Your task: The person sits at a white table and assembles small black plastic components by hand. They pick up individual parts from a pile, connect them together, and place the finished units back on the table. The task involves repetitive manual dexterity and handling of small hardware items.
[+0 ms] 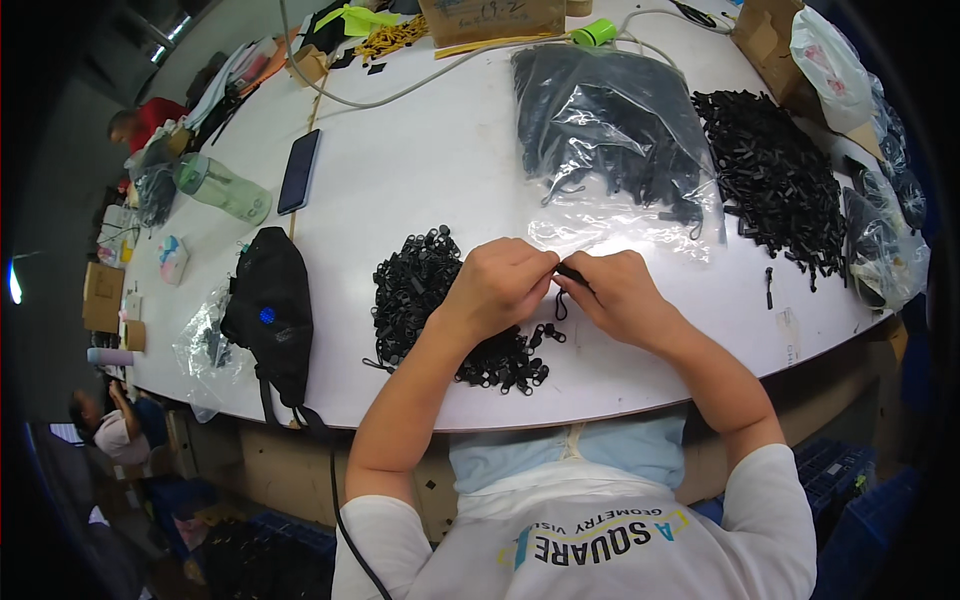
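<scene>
My left hand [503, 287] and my right hand [622, 297] meet above the table, both with fingers pinched closed. Between the right thumb and fingers is a small black zipper pull [571, 273], and a thin cord loop [561, 305] hangs below it. The left fingertips press together right beside the pull; what they pinch is too small to make out. Partly behind my left hand and forearm lies a heap of black zipper sliders [410, 285]. A few loose sliders [545, 333] lie under the hands.
Beyond my hands lies a clear plastic bag [610, 130] of black corded pieces. A heap of small black pieces [770, 170] is at the right. A black pouch [272, 320], a phone [299, 172] and a green bottle [225, 190] are at the left. A cardboard box [490, 18] stands behind.
</scene>
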The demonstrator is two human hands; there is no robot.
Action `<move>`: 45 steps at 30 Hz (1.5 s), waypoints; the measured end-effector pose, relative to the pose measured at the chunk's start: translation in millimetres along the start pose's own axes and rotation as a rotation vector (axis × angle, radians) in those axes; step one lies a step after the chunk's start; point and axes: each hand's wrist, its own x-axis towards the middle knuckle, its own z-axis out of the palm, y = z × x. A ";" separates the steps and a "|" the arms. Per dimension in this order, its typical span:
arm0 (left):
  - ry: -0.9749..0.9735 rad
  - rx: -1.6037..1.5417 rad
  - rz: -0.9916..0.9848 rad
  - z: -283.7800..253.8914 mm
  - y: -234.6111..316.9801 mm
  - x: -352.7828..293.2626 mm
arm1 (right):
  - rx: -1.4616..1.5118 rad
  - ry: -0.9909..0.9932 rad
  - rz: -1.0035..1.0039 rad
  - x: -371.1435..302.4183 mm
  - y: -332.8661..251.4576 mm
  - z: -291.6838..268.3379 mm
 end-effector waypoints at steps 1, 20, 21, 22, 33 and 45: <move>-0.049 0.020 -0.020 1.1 -0.9 -0.9 | -0.040 -0.034 0.012 -0.1 1.7 0.1; 0.050 -0.335 -0.353 6.4 7.8 3.0 | -0.051 0.044 0.132 2.6 13.5 6.7; 0.043 -0.559 -0.422 5.4 4.7 1.0 | -0.036 0.037 0.118 3.4 11.6 5.5; 0.036 -0.784 -0.490 5.4 2.8 -1.3 | -0.022 0.030 0.104 3.2 8.6 4.0; 0.306 -0.554 -0.349 14.7 22.1 0.1 | 0.280 0.087 0.125 -1.0 1.0 8.1; -0.071 -0.349 -0.270 0.2 5.7 1.3 | 0.178 0.059 -0.121 -4.5 5.7 3.3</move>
